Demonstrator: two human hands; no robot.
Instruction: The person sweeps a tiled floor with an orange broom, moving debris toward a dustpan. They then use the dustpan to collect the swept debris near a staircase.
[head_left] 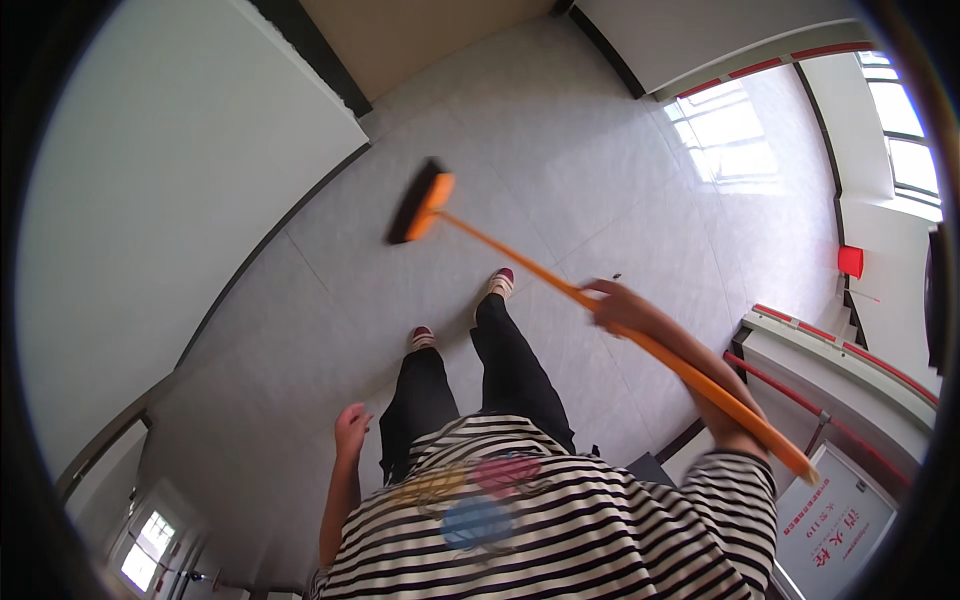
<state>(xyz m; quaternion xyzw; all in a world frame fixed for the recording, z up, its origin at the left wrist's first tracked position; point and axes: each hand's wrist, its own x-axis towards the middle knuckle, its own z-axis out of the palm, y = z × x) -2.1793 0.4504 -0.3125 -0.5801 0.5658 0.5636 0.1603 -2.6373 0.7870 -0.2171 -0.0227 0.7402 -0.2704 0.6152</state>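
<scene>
Striped shirt [590, 520] sits beside the broom [540, 271], right hand [617, 307] clasping it midway, likely for leverage, left hand [350, 431] empty, finger closure unclear.

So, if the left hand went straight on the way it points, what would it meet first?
The left hand would probably meet the grey floor, outside the left shoe, though depth is unclear from this single view.

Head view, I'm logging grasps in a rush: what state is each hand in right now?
Left hand: nothing visible in it, fingers loosely curled; fully closed or not, can't tell.
Right hand: closed on the orange broom handle.
</scene>
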